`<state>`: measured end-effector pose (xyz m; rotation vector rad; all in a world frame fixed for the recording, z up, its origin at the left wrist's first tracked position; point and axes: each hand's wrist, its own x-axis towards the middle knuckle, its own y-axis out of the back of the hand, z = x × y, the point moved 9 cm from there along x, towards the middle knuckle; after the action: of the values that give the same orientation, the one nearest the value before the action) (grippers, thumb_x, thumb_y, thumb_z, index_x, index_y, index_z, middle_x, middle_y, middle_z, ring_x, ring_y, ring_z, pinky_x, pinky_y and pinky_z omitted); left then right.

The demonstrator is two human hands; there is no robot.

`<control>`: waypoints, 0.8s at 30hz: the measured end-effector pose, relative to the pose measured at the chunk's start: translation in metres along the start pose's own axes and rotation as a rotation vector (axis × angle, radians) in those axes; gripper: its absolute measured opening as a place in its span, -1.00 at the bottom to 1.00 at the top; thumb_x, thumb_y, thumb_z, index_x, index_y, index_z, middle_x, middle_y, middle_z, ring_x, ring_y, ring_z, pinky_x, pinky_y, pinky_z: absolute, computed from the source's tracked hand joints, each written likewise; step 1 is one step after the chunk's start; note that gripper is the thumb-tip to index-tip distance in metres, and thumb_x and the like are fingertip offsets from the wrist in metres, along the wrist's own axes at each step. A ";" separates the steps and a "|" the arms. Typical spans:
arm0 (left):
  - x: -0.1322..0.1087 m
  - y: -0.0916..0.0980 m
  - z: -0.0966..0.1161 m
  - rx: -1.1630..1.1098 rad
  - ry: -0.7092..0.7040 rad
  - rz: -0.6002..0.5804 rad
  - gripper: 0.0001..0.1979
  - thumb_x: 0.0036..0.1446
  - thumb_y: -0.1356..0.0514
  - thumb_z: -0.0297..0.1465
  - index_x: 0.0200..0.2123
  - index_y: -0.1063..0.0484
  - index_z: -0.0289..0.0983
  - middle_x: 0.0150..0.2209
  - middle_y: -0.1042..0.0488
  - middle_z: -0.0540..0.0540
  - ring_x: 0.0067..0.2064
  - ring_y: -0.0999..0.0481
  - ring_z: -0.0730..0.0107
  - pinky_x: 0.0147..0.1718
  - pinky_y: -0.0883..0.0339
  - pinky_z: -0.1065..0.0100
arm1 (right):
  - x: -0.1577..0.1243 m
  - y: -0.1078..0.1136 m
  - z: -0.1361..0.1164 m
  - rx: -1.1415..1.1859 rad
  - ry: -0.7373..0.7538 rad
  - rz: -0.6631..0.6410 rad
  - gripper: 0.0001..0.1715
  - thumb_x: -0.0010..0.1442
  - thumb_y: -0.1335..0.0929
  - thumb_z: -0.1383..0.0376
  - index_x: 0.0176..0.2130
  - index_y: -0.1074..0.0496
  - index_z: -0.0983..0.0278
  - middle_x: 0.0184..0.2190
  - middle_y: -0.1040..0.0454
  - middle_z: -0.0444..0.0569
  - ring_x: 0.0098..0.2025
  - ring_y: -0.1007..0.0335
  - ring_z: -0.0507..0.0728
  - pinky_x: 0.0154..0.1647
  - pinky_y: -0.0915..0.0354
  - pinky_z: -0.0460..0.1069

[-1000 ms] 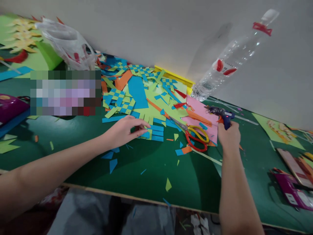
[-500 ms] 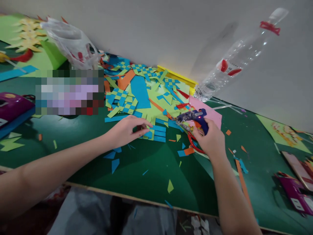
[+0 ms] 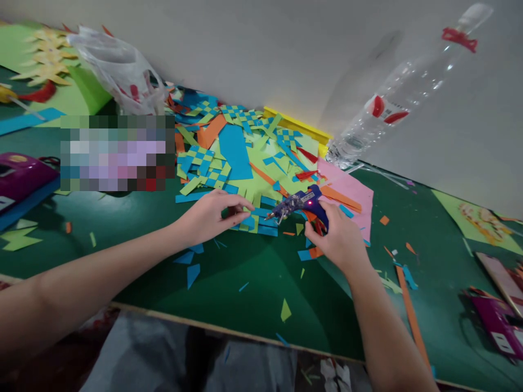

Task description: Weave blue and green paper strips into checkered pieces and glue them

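My left hand (image 3: 214, 216) is closed, with thumb and index fingertips pinched at the left part of a small woven piece of blue and green paper strips (image 3: 265, 230) on the table. In my right hand (image 3: 343, 237) is a dark blue glue gun (image 3: 300, 200) with a small red light lit. Its nozzle points left, over the right end of the woven paper, close to my left fingertips. Whether the nozzle touches the paper I cannot tell. Behind both hands lie finished-looking checkered paper pieces (image 3: 204, 158) and a plain blue paper (image 3: 236, 149).
A clear plastic bottle (image 3: 392, 103) leans against the wall at the right. Pink paper (image 3: 359, 188) lies behind my right hand. A white plastic bag (image 3: 118, 65) stands back left. Purple devices sit at the left (image 3: 24, 174) and right (image 3: 494, 321). Paper scraps (image 3: 286, 310) dot the green table.
My right hand has moved the glue gun left and slightly down, bringing its nozzle over the woven paper. A red curved handle below that hand is no longer visible. My left hand stays put.
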<state>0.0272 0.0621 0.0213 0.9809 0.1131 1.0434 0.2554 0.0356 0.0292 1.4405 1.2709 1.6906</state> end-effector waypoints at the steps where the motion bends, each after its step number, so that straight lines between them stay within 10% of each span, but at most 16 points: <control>1: 0.000 0.000 -0.001 0.001 0.007 0.001 -0.79 0.22 -0.15 -0.28 -0.19 -0.53 -0.23 -0.43 -0.57 0.00 -0.35 -0.53 0.40 -0.25 -0.33 0.40 | 0.000 0.000 -0.003 -0.011 0.036 0.002 -0.45 0.18 -0.28 0.14 0.06 -0.31 0.44 -0.12 -0.52 0.23 -0.20 -0.52 0.32 -0.30 -0.44 0.15; 24: 0.001 -0.001 -0.001 -0.004 0.027 -0.015 -0.78 0.22 -0.13 -0.27 -0.21 -0.53 -0.22 -0.43 -0.58 -0.02 -0.35 -0.53 0.39 -0.24 -0.36 0.38 | -0.004 -0.003 -0.025 -0.111 0.230 -0.052 -0.47 0.33 -0.18 0.19 0.14 -0.28 0.48 -0.06 -0.51 0.29 -0.09 -0.50 0.29 -0.18 -0.45 0.12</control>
<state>0.0278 0.0630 0.0206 0.9615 0.1402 1.0426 0.2326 0.0260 0.0260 1.1650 1.2990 1.9026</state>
